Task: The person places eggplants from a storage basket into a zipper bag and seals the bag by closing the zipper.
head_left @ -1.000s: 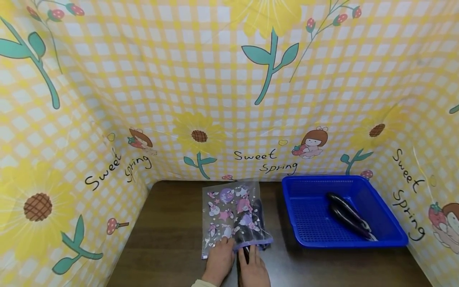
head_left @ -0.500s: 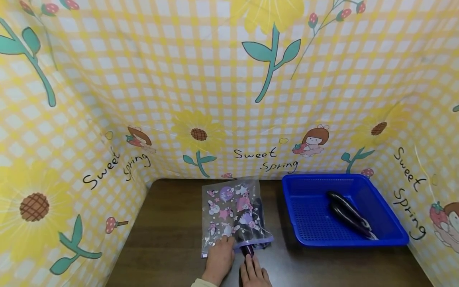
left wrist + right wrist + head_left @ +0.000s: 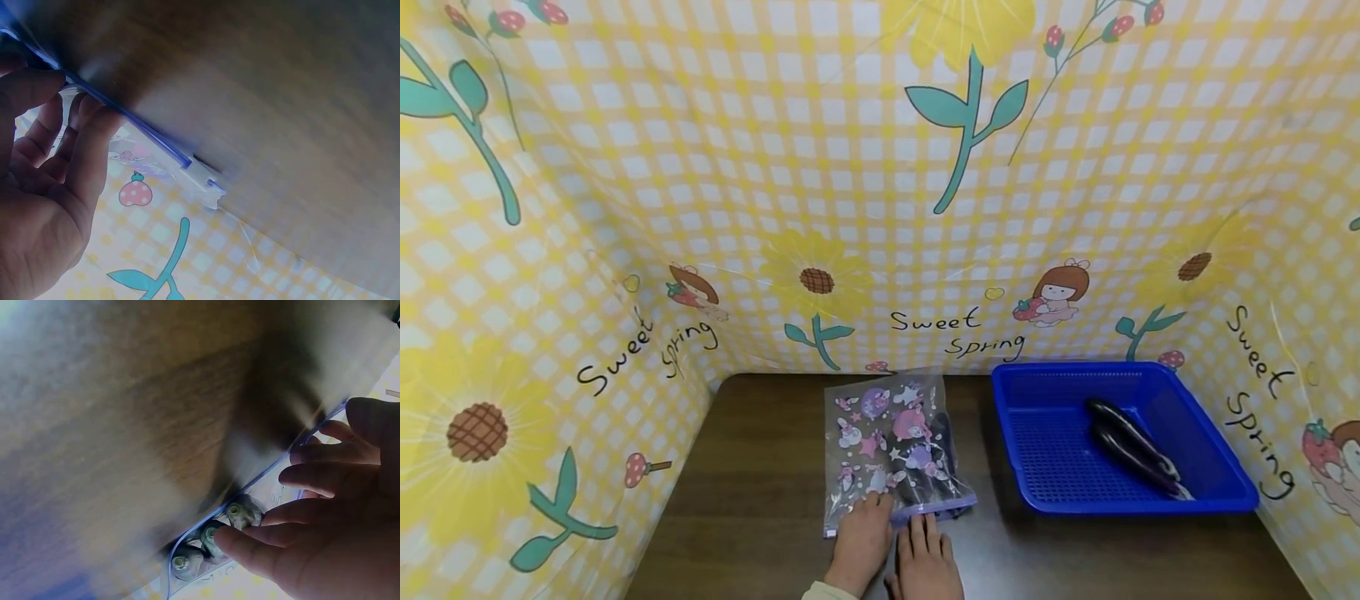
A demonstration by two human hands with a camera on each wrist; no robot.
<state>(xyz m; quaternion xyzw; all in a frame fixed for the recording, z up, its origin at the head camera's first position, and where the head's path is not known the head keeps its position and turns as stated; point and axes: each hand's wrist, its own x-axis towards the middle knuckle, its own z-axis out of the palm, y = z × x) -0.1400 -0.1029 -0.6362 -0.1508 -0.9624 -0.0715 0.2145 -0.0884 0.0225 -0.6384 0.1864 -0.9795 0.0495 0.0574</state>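
Observation:
A clear zip bag [image 3: 857,467] with pink and purple cartoon prints lies on the table, its purple-edged mouth facing me. Dark eggplants fill its right side, and in the right wrist view three stem ends [image 3: 244,511] show inside the mouth. My left hand [image 3: 861,537] holds the left part of the mouth; in the left wrist view its fingers [image 3: 94,147] are bent at the purple rim, near the white slider [image 3: 200,178]. At the right part of the mouth is my right hand [image 3: 927,562], fingers extended against the eggplant ends and rim, gripping nothing.
To the right stands a blue plastic basket [image 3: 1037,487] with two eggplants [image 3: 1131,446] lying in it. The brown wooden table [image 3: 737,483] is bounded at the back and sides by a yellow checked cloth [image 3: 865,167] with sunflower prints.
An eggplant end that stuck out of the bag's mouth has gone inside. My right hand drew back a little, then moved forward to the mouth. The left hand has stayed at the bag.

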